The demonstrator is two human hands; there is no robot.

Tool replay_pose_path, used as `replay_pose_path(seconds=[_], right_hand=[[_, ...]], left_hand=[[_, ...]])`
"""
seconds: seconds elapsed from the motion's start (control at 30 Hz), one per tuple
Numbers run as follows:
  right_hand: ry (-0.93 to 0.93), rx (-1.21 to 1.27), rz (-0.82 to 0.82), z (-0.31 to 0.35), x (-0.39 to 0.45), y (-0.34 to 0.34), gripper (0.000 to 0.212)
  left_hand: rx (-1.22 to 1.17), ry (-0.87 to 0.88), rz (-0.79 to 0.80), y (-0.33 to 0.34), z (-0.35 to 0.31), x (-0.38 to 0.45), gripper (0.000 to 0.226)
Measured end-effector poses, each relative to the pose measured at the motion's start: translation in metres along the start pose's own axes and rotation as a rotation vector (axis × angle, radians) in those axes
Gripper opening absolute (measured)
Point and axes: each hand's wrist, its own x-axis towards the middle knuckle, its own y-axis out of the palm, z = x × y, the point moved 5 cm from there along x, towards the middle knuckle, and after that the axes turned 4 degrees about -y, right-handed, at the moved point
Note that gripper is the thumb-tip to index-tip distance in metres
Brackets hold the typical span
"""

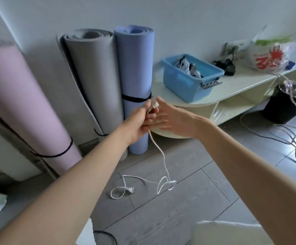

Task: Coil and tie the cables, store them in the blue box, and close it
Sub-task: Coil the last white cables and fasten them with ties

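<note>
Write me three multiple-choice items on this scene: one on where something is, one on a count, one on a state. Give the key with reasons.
1. Where does the blue box stand?
A. on the floor
B. on the low cream shelf unit
C. on top of a rolled mat

2. How many rolled mats stand against the wall?
A. one
B. five
C. three

3. What state is the white cable in?
A. one end gripped in the left hand, the rest trailing loose to the floor
B. coiled and tied
C. lying in the box

Key:
1 B, the box sits on the unit's top surface.
2 C, a pink mat, a grey mat and a blue mat show.
3 A, the cable hangs from the hand and its plug lies on the floor.
</note>
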Motion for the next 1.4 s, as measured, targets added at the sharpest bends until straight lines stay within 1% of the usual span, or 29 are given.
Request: replay_pose_path(seconds=[0.03, 0.07, 0.1, 0.13, 0.17, 0.2, 0.27, 0.33, 0.37, 0.43, 0.47, 0.53, 0.57, 0.6, 0.67, 0.73, 0.77, 0.83, 0.9, 1.0, 1.07, 1.13, 1.23, 1.3, 1.33, 1.37, 1.4], right_hand=[[-0.01, 0.008, 0.106, 0.001, -0.013, 0.019, 0.054], [-0.032, -0.01, 0.167, 0.001, -0.025, 0.035, 0.051], [-0.062, -0.029, 0.195, -0.001, -0.033, 0.046, 0.041], [-0.089, -0.041, 0.189, 0.0, -0.042, 0.055, 0.032], [-0.111, -0.049, 0.172, -0.001, -0.048, 0.059, 0.029], [-0.13, -0.074, 0.172, -0.002, -0.054, 0.063, 0.032], [-0.157, -0.263, 0.187, -0.002, -0.061, 0.067, 0.039], [-0.142, -0.592, 0.154, -0.006, -0.06, 0.059, 0.045], [-0.13, -0.73, 0.108, -0.005, -0.058, 0.051, 0.046], [-0.135, -0.861, -0.011, 0.002, -0.055, 0.029, 0.042], [-0.141, -0.873, -0.073, 0.006, -0.057, 0.018, 0.044], [-0.14, -0.796, -0.204, 0.015, -0.063, -0.003, 0.054], [-0.138, -0.739, -0.268, 0.018, -0.066, -0.011, 0.054], [-0.142, -0.686, -0.327, 0.02, -0.069, -0.017, 0.051], [-0.168, -0.581, -0.443, 0.024, -0.071, -0.022, 0.043], [-0.221, -0.405, -0.48, 0.03, -0.07, -0.017, 0.033], [-0.252, -0.297, -0.457, 0.035, -0.07, -0.012, 0.027], [-0.29, -0.114, -0.376, 0.043, -0.07, 0.001, 0.022], [-0.316, 0.021, -0.28, 0.047, -0.072, 0.01, 0.018], [-0.34, 0.149, -0.161, 0.051, -0.079, 0.014, 0.024], [-0.35, 0.129, -0.114, 0.049, -0.08, 0.013, 0.025], [-0.284, 0.05, -0.055, 0.04, -0.079, 0.014, 0.025], [-0.08, -0.166, 0.077, 0.015, -0.074, 0.022, 0.018], [0.07, -0.328, 0.11, -0.004, -0.067, 0.026, 0.028], [0.139, -0.406, 0.096, -0.012, -0.063, 0.026, 0.037], [0.2, -0.494, 0.065, -0.018, -0.059, 0.025, 0.045], [0.241, -0.599, 0.018, -0.022, -0.054, 0.023, 0.052]], left_hand=[[-0.084, 0.015, 0.022, 0.001, -0.008, -0.014, 0.041], [-0.151, 0.032, 0.047, 0.003, -0.016, -0.026, 0.04], [-0.2, 0.046, 0.071, 0.003, -0.021, -0.035, 0.039], [-0.225, 0.054, 0.09, 0.004, -0.026, -0.046, 0.036], [-0.239, 0.053, 0.105, 0.005, -0.026, -0.053, 0.034], [-0.24, 0.043, 0.127, 0.005, -0.025, -0.061, 0.033], [-0.175, -0.028, 0.214, 0.007, -0.022, -0.076, 0.032], [-0.003, -0.157, 0.375, 0.009, -0.016, -0.09, 0.031], [0.125, -0.217, 0.459, 0.009, -0.014, -0.098, 0.03], [0.406, -0.336, 0.57, 0.005, -0.003, -0.109, 0.03], [0.532, -0.393, 0.584, 0.001, 0.003, -0.112, 0.031], [0.711, -0.456, 0.573, -0.011, 0.015, -0.109, 0.035], [0.761, -0.467, 0.538, -0.017, 0.019, -0.104, 0.037], [0.777, -0.468, 0.458, -0.025, 0.021, -0.098, 0.037], [0.718, -0.439, 0.259, -0.037, 0.02, -0.084, 0.037], [0.642, -0.365, 0.102, -0.044, 0.016, -0.072, 0.035], [0.588, -0.325, 0.046, -0.047, 0.013, -0.068, 0.032], [0.429, -0.264, -0.032, -0.052, 0.004, -0.059, 0.03], [0.22, -0.211, -0.054, -0.056, -0.005, -0.052, 0.034], [-0.032, -0.149, -0.068, -0.061, -0.013, -0.045, 0.044], [-0.13, -0.112, -0.091, -0.059, -0.017, -0.045, 0.042], [-0.245, -0.053, -0.093, -0.053, -0.024, -0.046, 0.035], [-0.518, 0.08, -0.031, -0.04, -0.039, -0.05, 0.038], [-0.679, 0.127, 0.078, -0.031, -0.048, -0.05, 0.035], [-0.674, 0.106, 0.13, -0.025, -0.05, -0.052, 0.033], [-0.588, 0.054, 0.187, -0.017, -0.05, -0.054, 0.031], [-0.433, -0.013, 0.269, -0.007, -0.047, -0.058, 0.031]])
